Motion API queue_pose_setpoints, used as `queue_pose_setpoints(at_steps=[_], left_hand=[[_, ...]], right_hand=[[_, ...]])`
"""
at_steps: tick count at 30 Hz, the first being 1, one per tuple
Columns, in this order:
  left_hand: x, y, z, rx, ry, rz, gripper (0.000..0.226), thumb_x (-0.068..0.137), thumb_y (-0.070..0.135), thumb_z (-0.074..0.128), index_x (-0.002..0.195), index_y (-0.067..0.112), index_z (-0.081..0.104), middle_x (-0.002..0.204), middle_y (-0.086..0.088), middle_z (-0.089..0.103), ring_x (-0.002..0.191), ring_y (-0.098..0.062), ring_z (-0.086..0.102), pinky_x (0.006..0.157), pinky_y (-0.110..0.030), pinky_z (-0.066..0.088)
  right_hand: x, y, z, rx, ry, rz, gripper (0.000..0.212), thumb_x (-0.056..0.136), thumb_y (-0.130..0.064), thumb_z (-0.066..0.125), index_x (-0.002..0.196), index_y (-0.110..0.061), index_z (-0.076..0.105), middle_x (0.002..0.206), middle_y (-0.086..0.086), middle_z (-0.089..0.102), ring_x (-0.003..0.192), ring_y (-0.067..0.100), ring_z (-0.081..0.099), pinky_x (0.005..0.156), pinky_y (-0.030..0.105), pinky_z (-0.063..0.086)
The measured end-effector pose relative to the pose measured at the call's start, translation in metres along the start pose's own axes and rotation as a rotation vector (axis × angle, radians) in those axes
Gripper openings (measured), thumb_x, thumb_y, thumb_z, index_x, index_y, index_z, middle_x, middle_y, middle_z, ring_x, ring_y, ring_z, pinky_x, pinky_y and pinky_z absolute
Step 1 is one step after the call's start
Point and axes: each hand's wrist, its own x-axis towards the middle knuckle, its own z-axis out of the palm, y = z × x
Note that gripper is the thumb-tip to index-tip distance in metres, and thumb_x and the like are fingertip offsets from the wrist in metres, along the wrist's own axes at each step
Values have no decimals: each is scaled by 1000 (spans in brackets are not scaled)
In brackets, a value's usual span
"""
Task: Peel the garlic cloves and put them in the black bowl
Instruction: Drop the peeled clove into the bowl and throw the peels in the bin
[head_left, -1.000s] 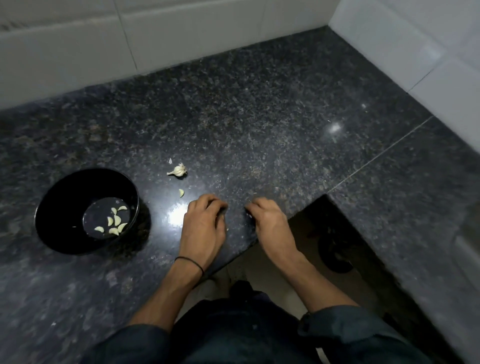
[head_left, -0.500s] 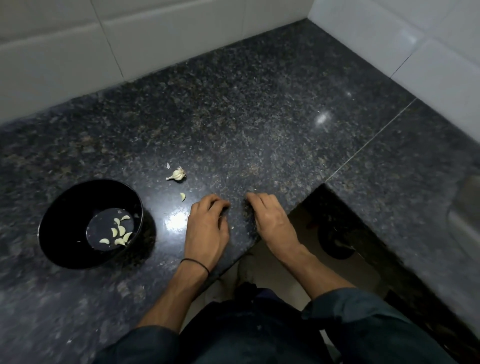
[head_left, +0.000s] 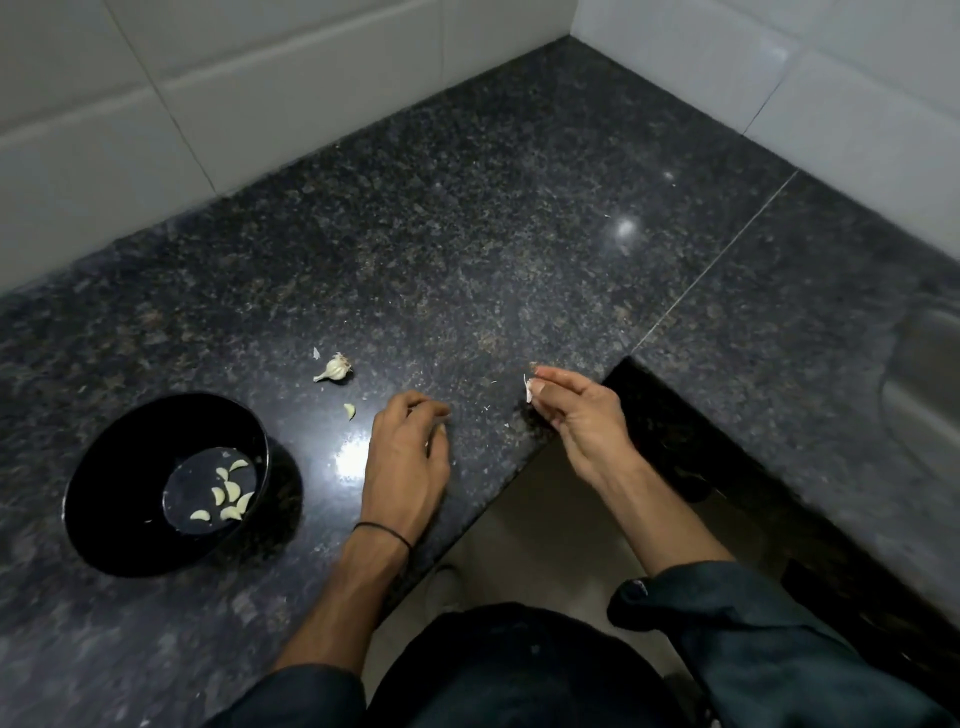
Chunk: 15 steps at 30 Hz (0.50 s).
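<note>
The black bowl (head_left: 104, 467) stands on the dark granite counter at the left, with several peeled cloves (head_left: 226, 493) in it. A small garlic bulb remnant (head_left: 335, 368) and one loose clove (head_left: 350, 411) lie between the bowl and my hands. My left hand (head_left: 410, 457) rests on the counter with its fingers curled round a garlic clove, of which only a pale bit (head_left: 440, 430) shows. My right hand (head_left: 576, 410) is raised to the right and pinches a white piece of garlic skin (head_left: 529, 389) at its fingertips.
The granite counter (head_left: 493, 234) runs back to a white tiled wall corner (head_left: 571, 31). Its front edge cuts in diagonally just below my hands. A second slab (head_left: 805, 338) continues on the right. A skin flake (head_left: 316, 353) lies by the bulb remnant.
My hands were close together on the counter. My right hand has lifted away to the right with a piece of skin. The left hand stays where it was.
</note>
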Motion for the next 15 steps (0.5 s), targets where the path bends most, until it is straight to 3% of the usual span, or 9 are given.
queue_pose_setpoints(at_steps=[2, 7, 15], left_hand=[[2, 9, 4, -15, -1, 25, 16, 94, 8, 60, 106, 11, 72, 112, 1, 59, 106, -19, 55, 96, -23, 42], [2, 55, 33, -35, -89, 157, 19, 95, 6, 58, 108, 9, 71, 113, 0, 59, 105, -17, 57, 93, -26, 45], [-46, 164, 139, -111, -474, 446, 20, 93, 5, 61, 106, 12, 72, 110, 0, 58, 93, -11, 59, 85, -25, 50]], right_hand=[[-2, -8, -12, 159, -10, 54, 20, 86, 11, 67, 103, 1, 70, 88, 6, 75, 78, 10, 72, 72, 18, 57], [-20, -23, -66, 396, 18, 96, 18, 89, 12, 61, 102, 1, 69, 86, 7, 74, 76, 9, 72, 68, 16, 57], [-100, -13, -227, 572, 258, 2, 21, 90, 11, 60, 108, 2, 68, 89, 7, 73, 80, 10, 70, 72, 15, 57]])
